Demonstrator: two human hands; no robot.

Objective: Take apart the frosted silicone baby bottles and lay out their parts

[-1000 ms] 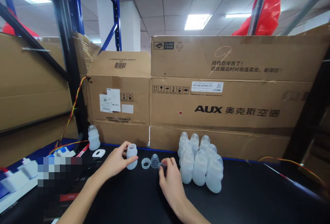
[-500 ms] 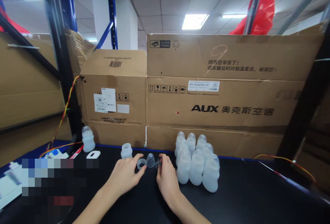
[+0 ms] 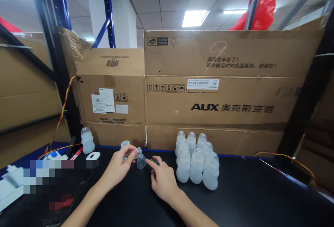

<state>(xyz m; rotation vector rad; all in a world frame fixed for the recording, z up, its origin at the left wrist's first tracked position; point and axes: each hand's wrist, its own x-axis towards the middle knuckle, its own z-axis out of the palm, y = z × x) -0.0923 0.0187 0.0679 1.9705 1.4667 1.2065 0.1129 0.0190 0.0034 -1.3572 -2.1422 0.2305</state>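
My left hand (image 3: 120,162) pinches a clear screw ring (image 3: 137,152), raised and tilted above the table. Just behind that hand stands an open milky baby bottle (image 3: 125,145), mostly hidden by my fingers. A clear dome cap (image 3: 141,161) rests on the black table between my hands. My right hand (image 3: 163,176) lies low over the table, index finger stretched to the cap's right side; whether it touches is hard to tell. A small clear piece by its fingers is mostly covered. To the right stand several capped baby bottles (image 3: 196,164) in a tight group.
Another capped bottle (image 3: 87,140) stands at the left back, near a white oval object (image 3: 93,156) and a red marker (image 3: 76,153). A tall cardboard wall (image 3: 221,115) borders the table's back. A white power strip (image 3: 12,185) lies at the left edge.
My left hand has lifted the ring off the table, moving it slightly left and up. The dome cap has shifted left, and my right index finger has stretched out towards it.
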